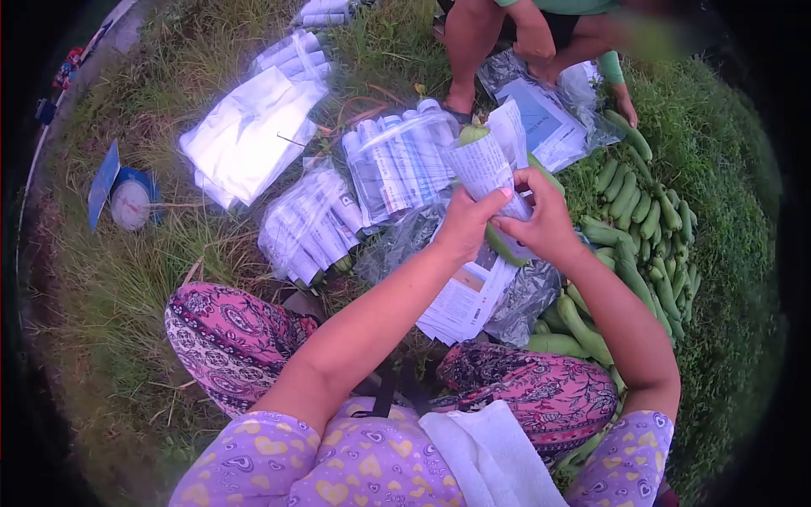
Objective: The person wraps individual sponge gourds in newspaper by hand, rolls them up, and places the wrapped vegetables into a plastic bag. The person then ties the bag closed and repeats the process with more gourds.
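Where paper point(480, 166) wraps it, the gourd point(474, 133) points away — slightly left.

Printed white paper point(482, 166) wraps a slanting green vegetable point(474, 133), tip bare, between left hand point(466, 222) and right hand point(545, 218).

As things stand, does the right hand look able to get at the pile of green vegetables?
Probably yes, once freed: the right hand is holding the paper-wrapped vegetable, but the vegetable pile lies to its right with no visible barrier between.

grass point(110, 296) at left offers passage, while piled gourds point(650, 220) obstruct the right.
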Demonstrator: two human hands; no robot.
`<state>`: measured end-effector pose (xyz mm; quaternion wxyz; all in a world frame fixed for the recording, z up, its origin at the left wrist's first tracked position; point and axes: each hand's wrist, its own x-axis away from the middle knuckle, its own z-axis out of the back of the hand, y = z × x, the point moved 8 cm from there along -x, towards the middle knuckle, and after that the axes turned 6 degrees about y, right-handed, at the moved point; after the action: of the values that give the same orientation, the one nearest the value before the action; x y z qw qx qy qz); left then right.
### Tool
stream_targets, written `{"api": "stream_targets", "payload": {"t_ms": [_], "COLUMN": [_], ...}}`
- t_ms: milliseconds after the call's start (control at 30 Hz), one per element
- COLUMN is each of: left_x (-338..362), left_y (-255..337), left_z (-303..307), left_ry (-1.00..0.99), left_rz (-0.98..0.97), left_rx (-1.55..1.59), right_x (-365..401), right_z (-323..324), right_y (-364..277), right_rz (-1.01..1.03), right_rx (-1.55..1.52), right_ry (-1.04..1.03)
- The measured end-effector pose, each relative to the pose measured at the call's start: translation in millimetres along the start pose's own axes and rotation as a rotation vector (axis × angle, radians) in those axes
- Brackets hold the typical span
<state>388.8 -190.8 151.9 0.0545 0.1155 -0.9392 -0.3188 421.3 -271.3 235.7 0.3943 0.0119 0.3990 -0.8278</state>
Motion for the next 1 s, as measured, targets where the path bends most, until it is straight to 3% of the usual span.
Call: {"api": "stream_targets", "payload": {"t_ms": [167, 267, 300, 433, 533, 600, 633, 733, 800, 833, 867, 933, 967, 1000], "left_x": [11.5, 18.8, 17.9, 7.7, 14.5, 23.7, 27.7, 34.9, 47.5, 53.7, 61.1, 62.4, 61.9, 59.4], "left_y": [21.6, 14.5, 12.0, 3.9, -15.8, -32.0, -46.7, -81.0, -89.2, -92.7, -95.3, -105.6, -112.2, -116.3], "left_z": [30.7, 50.0, 54.5, 65.8, 79.4, 92.2, 102.5, 145.9, 171.9, 185.1, 196.6, 202.0, 201.6, 198.9], "left_ry": [0.083, 0.218, 0.255, 0.359, 0.493, 0.536, 0.552, 0.717, 0.892, 0.986, 1.078, 1.017, 0.978, 0.934], "left_rz": [-0.019, 0.026, 0.036, 0.079, 0.149, 0.220, 0.263, 0.160, 0.137, 0.152, 0.167, 0.215, 0.252, 0.288], "left_rx": [0.086, 0.144, 0.169, 0.075, 0.118, 0.024, -0.018, -0.086, -0.199, -0.229, -0.259, -0.120, -0.045, 0.029], "right_x": [2.9, 12.0, 12.8, 10.7, 19.1, 38.4, 54.8, 81.5, 86.2, 96.5, 104.3, 114.8, 120.6, 121.5], "right_z": [-44.9, -65.5, -61.7, -31.1, -19.8, -71.6, -94.5, -118.5, -143.2, -157.6, -164.3, -180.5, -187.4, -186.4], "right_y": [8.8, 21.5, 4.1, -3.1, 36.9, 94.3, 100.9, 106.2, 85.8, 75.7, 72.1, 64.8, 81.8, 85.7], "right_rz": [-0.156, -0.376, -0.561, 0.037, -0.205, -0.690, -0.835, -0.807, -0.309, -0.383, -0.301, -0.133, -0.236, -0.237], "right_rx": [-0.389, -0.322, -0.322, 0.140, -0.064, -0.552, -0.593, -0.073, 0.277, 0.170, 0.159, 0.139, 0.143, 0.163], "right_ry": [-0.137, -0.253, -0.277, 0.253, 0.467, 0.096, -0.114, -0.247, -0.139, -0.176, -0.174, -0.161, -0.323, -0.289]}}
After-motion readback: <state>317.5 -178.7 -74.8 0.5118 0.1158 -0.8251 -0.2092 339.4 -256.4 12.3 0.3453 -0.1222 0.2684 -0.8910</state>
